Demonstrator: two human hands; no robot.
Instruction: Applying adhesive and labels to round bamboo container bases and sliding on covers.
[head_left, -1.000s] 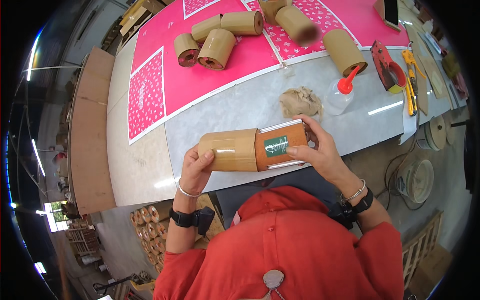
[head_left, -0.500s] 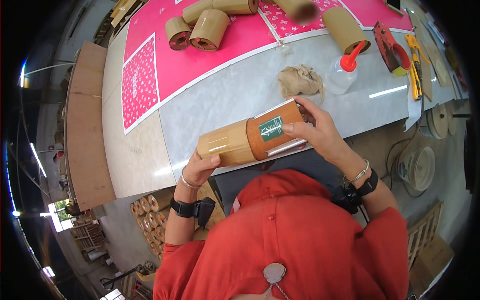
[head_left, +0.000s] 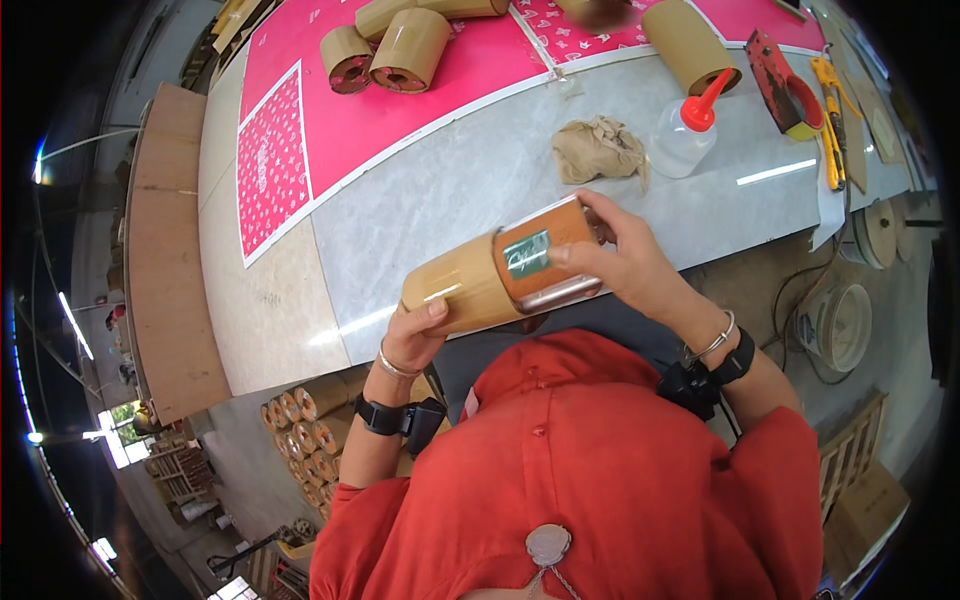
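My left hand (head_left: 414,336) is closed around a tan cardboard tube (head_left: 455,288) with a shiny strip of clear tape on its side. An orange-brown cylinder (head_left: 560,232) with a green label (head_left: 527,254) and silvery strips along its sides sits partly inside the tube's right end. My right hand (head_left: 632,262) grips that cylinder's outer end, the thumb lying beside the label. Both pieces are held tilted, above the table's near edge. Beyond them on the table lie a crumpled beige cloth (head_left: 600,152) and a clear squeeze bottle (head_left: 682,142) with a red nozzle.
Several tan tubes (head_left: 410,50) lie on pink printed sheets (head_left: 470,75) at the back. A red tape dispenser (head_left: 775,85) and a yellow-handled cutter (head_left: 830,155) are at the right of the grey table (head_left: 400,225). Stacked rolls (head_left: 300,440) and a white bucket (head_left: 838,330) stand below.
The orange-brown cylinder has slid a little deeper into the tan tube, its label now close to the tube's rim. My left hand and the tube have shifted slightly right.
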